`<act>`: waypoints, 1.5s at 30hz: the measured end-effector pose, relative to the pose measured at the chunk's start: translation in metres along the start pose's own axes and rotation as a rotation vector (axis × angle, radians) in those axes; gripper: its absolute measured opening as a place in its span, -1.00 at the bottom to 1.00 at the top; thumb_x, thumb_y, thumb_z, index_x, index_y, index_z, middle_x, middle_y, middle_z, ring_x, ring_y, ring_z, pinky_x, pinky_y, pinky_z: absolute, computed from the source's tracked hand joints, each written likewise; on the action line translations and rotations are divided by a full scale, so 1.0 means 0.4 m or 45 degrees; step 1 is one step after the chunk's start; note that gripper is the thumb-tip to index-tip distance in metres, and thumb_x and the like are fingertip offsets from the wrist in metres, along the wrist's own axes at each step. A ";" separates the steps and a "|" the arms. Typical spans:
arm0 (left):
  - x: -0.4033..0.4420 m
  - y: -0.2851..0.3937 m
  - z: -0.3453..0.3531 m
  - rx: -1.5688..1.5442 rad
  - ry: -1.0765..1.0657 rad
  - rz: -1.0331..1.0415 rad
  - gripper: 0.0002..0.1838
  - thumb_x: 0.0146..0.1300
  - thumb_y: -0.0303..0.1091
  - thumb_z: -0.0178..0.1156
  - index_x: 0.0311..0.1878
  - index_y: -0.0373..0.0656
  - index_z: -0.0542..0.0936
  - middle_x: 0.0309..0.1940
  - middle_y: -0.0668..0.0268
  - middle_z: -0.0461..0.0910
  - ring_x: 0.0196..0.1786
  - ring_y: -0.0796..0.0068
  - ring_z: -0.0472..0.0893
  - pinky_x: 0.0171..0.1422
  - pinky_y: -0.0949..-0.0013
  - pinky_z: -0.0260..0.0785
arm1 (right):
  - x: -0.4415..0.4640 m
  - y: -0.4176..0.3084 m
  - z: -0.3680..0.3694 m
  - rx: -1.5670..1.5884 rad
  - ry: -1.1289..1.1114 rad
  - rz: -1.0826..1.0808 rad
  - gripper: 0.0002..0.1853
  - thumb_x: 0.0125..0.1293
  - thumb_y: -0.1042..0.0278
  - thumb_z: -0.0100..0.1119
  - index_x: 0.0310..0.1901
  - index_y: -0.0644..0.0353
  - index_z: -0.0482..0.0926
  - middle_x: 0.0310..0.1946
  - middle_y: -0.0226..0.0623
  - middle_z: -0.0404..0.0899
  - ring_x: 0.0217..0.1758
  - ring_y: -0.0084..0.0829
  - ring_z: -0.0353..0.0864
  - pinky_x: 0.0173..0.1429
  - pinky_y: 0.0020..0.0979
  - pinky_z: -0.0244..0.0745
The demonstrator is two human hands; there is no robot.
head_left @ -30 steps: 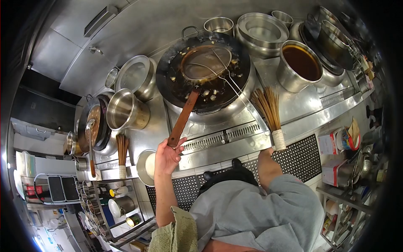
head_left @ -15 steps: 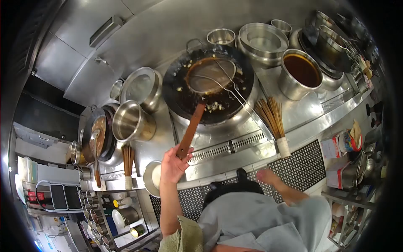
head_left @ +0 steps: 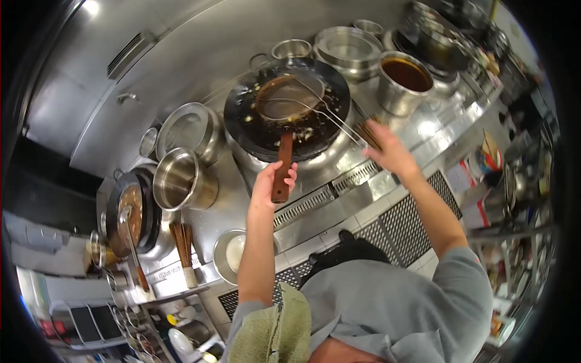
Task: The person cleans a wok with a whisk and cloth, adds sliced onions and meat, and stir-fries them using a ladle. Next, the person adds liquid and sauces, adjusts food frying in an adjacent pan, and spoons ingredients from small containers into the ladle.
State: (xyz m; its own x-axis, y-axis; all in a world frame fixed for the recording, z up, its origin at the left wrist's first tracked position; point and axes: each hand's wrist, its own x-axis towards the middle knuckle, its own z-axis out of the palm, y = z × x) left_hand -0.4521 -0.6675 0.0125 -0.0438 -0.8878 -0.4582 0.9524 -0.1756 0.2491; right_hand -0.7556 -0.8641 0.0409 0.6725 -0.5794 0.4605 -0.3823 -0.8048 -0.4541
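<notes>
My left hand (head_left: 272, 180) is wrapped around the flat brown wooden handle (head_left: 282, 175), which slants into the big black wok (head_left: 239, 100). I cannot make out what the handle's far end joins. Inside the wok, a round mesh strainer (head_left: 290, 100) lies over dark oil with pale bits, its wire handle running out to the right. My right hand (head_left: 390, 148), slightly blurred, is over a bamboo brush (head_left: 367, 134) and the strainer handle's outer end. Its thumb and fingers look apart; whether it touches either one is unclear.
A steel pot of dark brown liquid (head_left: 407, 74) stands right of the wok. Left are an upright steel pot (head_left: 178, 175), a lidded round pan (head_left: 187, 130), a second bamboo brush (head_left: 184, 245) and another wok with a ladle (head_left: 130, 224). A bowl of white stuff (head_left: 227, 263) sits at the front edge.
My right hand has risen from low beside my body to the brush and strainer handle. My left hand still grips the wooden handle, now more upright in view. The view has shifted and turned.
</notes>
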 end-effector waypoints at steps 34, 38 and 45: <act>-0.199 -0.084 0.096 0.622 1.600 0.375 -0.37 0.48 0.24 -0.31 0.04 -0.14 0.50 -0.19 0.11 0.68 -0.14 0.19 0.69 -0.06 0.04 0.59 | -0.638 0.470 0.659 1.699 1.048 1.699 -0.70 0.42 0.34 -0.04 -0.01 0.40 0.55 -0.12 -0.20 0.64 -0.12 -0.36 0.63 -0.02 -0.31 0.57; -0.177 -0.060 0.108 0.734 1.640 0.391 -0.31 0.47 0.27 -0.36 0.12 -0.18 0.47 -0.08 0.07 0.65 -0.17 0.22 0.69 -0.09 0.09 0.61 | -0.634 0.455 0.641 1.702 1.069 1.796 -0.69 0.36 0.35 0.03 -0.06 0.45 0.57 -0.16 -0.18 0.66 -0.13 -0.38 0.61 0.00 -0.34 0.50; -0.191 -0.020 0.093 0.751 1.392 0.325 -0.30 0.46 0.28 -0.32 0.15 -0.19 0.46 -0.07 0.08 0.64 -0.16 0.23 0.69 -0.08 0.10 0.59 | -0.661 0.461 0.667 1.581 0.923 1.838 -0.72 0.37 0.40 0.03 -0.05 0.44 0.58 -0.16 -0.23 0.67 -0.16 -0.40 0.61 -0.04 -0.33 0.51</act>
State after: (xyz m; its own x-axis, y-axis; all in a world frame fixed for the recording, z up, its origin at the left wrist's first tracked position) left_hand -0.4675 -0.6141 0.0774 0.6600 -0.1601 -0.7340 0.6061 -0.4638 0.6461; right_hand -0.8349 -0.8248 -0.3682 -0.1069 -0.7738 -0.6243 0.4643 0.5164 -0.7196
